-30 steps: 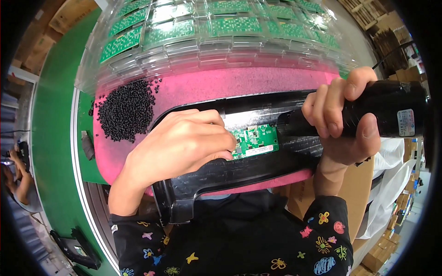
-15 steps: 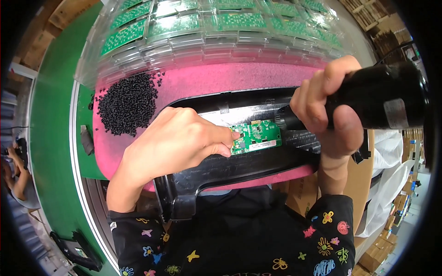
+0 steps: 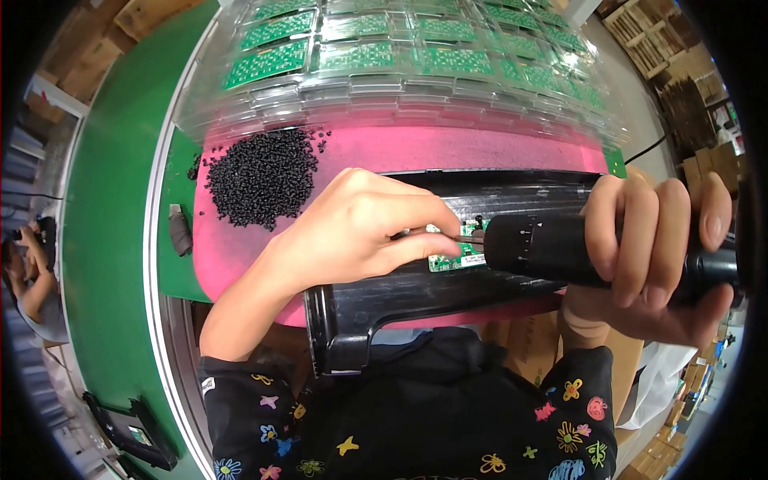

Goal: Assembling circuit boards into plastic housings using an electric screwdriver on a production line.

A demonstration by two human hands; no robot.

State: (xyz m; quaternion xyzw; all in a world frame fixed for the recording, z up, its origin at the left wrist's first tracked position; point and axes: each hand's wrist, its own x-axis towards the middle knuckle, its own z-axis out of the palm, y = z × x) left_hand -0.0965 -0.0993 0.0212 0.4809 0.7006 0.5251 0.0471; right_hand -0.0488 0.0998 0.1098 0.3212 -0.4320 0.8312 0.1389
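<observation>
A black electric screwdriver (image 3: 552, 250) lies in the grip of my right hand (image 3: 640, 248), its bit aimed left. At the bit's end, the thumb and forefinger of my left hand (image 3: 360, 228) are pinched together. Whatever small piece they may hold there is hidden. Just beneath, a green circuit board (image 3: 445, 262) sits inside a long black plastic housing (image 3: 448, 298), partly covered by my fingers and the screwdriver. The housing rests on a pink mat (image 3: 384, 144).
Tiny black pieces, probably screws, form a pile (image 3: 262, 178) on the mat's left. Stacked clear trays (image 3: 360, 68) of green boards stand behind it. A dark wrapped object (image 3: 181, 230) lies on the green table (image 3: 120, 208). Another person (image 3: 38, 276) works at far left.
My left fingers have left the board's surface and now pinch at the screwdriver's tip. The screwdriver has turned level, with my right hand wrapped farther back. The whole view has shifted.
</observation>
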